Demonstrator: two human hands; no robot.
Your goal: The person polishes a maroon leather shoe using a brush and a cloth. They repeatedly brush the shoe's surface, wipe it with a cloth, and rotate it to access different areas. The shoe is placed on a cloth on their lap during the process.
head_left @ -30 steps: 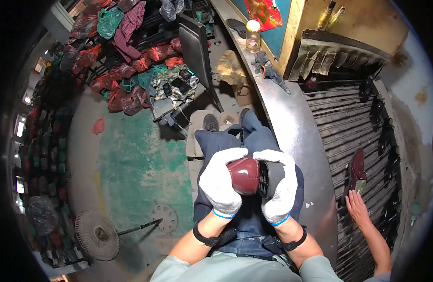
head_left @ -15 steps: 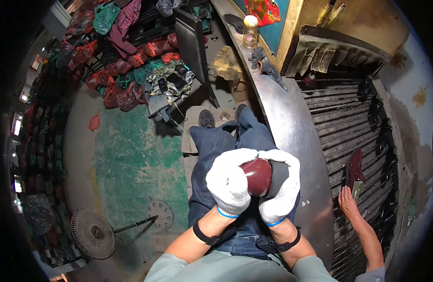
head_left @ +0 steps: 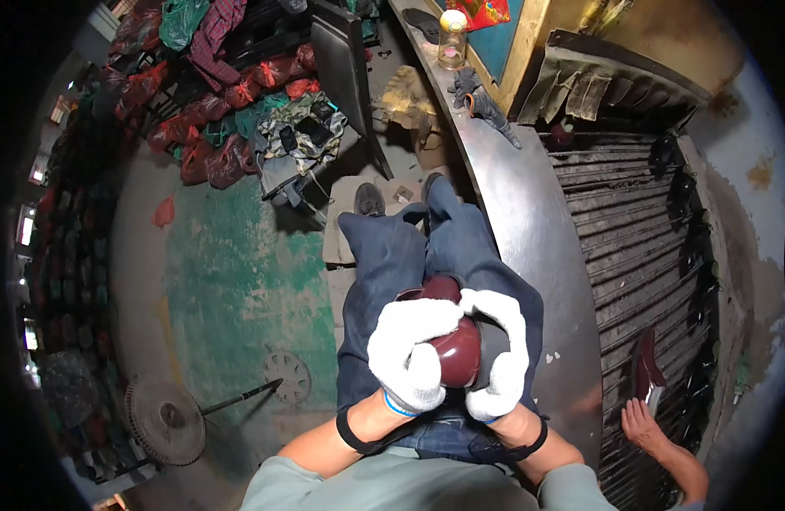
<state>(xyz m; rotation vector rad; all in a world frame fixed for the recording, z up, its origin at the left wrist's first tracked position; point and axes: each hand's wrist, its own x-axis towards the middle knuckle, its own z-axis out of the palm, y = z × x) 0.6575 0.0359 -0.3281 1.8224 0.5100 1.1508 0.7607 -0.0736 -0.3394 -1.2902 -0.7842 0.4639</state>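
Note:
Above my lap I hold a glossy dark red shoe (head_left: pixel 457 351) with a black sole between two white knitted gloves with blue cuff edges. My left hand (head_left: pixel 405 351) is closed around the red upper from the left, its fingers lying over the top. Along the sole on the right, my right hand (head_left: pixel 507 345) curls with its fingers bent over the far side. The part of the shoe beneath the gloves is hidden. Past the metal bench at my right, a co-worker's bare hand (head_left: pixel 646 423) touches another dark red shoe (head_left: pixel 646 362) on a slatted conveyor.
A smooth metal bench (head_left: pixel 529 221) curves along my right, bearing a dark glove (head_left: pixel 488 111) and a glass jar (head_left: pixel 452 44). Beyond it runs the slatted conveyor (head_left: pixel 622 226). A fan (head_left: pixel 167 417) stands at left; a black chair (head_left: pixel 341 72) and red bags (head_left: pixel 209 111) lie ahead.
The shoe has been turned in my hands and sits slightly lower; more of its red upper shows beyond my fingers. The co-worker's hand and shoe have moved nearer along the conveyor.

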